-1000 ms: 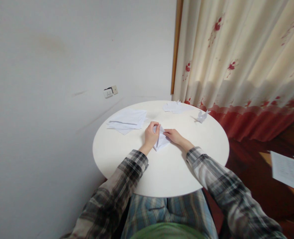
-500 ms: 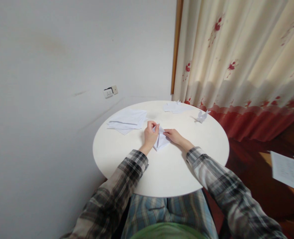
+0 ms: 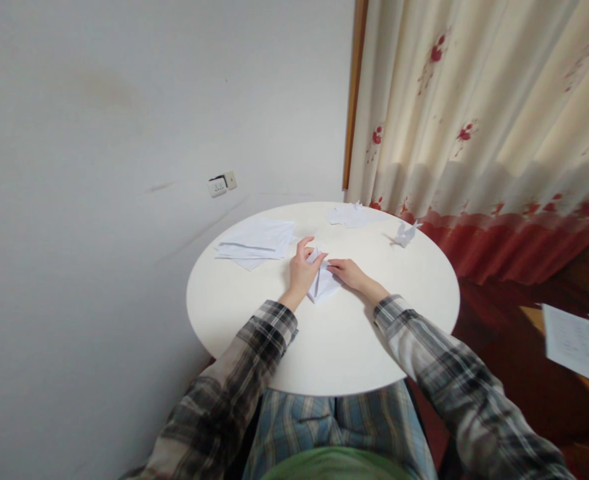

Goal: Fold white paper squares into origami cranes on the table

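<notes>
A small piece of folded white paper [image 3: 323, 285] lies on the round table, with a pointed flap standing up at its far end. My left hand [image 3: 302, 272] is over its left side, thumb against the flap, index finger raised and apart from the thumb. From the right, my right hand [image 3: 350, 274] pinches the paper's right edge between thumb and fingers. Part of the paper is hidden behind my left hand.
The white round table [image 3: 334, 353] carries a stack of white paper sheets [image 3: 257, 239] at the left, more paper [image 3: 352, 216] at the far edge and a folded paper bird [image 3: 405, 234] at the right. A wall stands left, a curtain [image 3: 474, 133] behind. Printed sheets [image 3: 577, 340] lie off to the right.
My left index finger has lifted away from the thumb, opening the pinch on the flap. My right hand and the paper have stayed in place.
</notes>
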Available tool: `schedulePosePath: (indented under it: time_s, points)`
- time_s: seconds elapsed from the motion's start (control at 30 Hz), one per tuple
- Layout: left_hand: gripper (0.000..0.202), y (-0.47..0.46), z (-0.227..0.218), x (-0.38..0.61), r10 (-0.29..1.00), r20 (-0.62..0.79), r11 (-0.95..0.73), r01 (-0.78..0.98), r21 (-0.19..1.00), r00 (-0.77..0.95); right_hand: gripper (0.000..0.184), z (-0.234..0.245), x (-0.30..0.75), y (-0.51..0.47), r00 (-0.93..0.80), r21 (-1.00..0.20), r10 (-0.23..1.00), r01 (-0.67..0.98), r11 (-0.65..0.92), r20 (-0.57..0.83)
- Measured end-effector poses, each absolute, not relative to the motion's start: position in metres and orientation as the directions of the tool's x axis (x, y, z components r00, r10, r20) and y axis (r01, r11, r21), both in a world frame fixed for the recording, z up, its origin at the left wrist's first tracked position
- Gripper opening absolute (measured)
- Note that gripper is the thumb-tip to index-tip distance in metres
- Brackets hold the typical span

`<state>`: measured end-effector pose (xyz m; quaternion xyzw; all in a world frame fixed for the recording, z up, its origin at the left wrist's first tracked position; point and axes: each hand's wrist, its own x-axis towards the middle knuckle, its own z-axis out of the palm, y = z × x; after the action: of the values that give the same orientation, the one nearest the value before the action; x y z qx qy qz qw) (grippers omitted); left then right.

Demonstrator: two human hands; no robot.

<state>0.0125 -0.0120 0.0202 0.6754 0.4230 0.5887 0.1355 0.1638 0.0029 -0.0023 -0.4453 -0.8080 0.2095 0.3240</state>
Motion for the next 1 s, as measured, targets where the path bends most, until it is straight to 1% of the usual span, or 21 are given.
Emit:
schedulePosePath:
  time_s: [0.13,0.3,0.5,0.57,0.73,0.87,1.0]
  points:
    - [0.055,-0.011,0.021,0.013,0.763,0.645,-0.588,0.362,0.723,-0.049,0.023,-0.003,0.164,0.004,-0.392,-0.643,0.858,0.572,0.51,0.332]
    - [0.063,-0.008,0.02,0.011,0.785,0.612,-0.523,0.423,0.74,-0.101,0.029,-0.003,0.165,0.003,-0.392,-0.67,0.858,0.543,0.506,0.331]
    - [0.058,-0.003,0.017,0.008,0.8,0.595,-0.516,0.417,0.748,-0.079,0.04,-0.001,0.164,0.001,-0.365,-0.681,0.877,0.557,0.475,0.312]
    - [0.054,-0.002,0.016,0.007,0.789,0.609,-0.53,0.417,0.738,-0.075,0.039,0.0,0.163,0.0,-0.355,-0.672,0.88,0.572,0.471,0.315]
    - [0.049,0.0,0.014,0.009,0.791,0.61,-0.534,0.432,0.726,-0.047,0.029,-0.002,0.164,0.002,-0.359,-0.628,0.862,0.59,0.507,0.359]
    - [0.05,0.001,0.012,0.009,0.787,0.617,-0.552,0.415,0.723,-0.028,0.023,-0.006,0.166,0.008,-0.371,-0.595,0.848,0.605,0.53,0.378]
    - [0.054,0.002,0.01,0.007,0.804,0.594,-0.53,0.426,0.733,-0.024,0.016,-0.006,0.166,0.01,-0.354,-0.541,0.845,0.653,0.53,0.401]
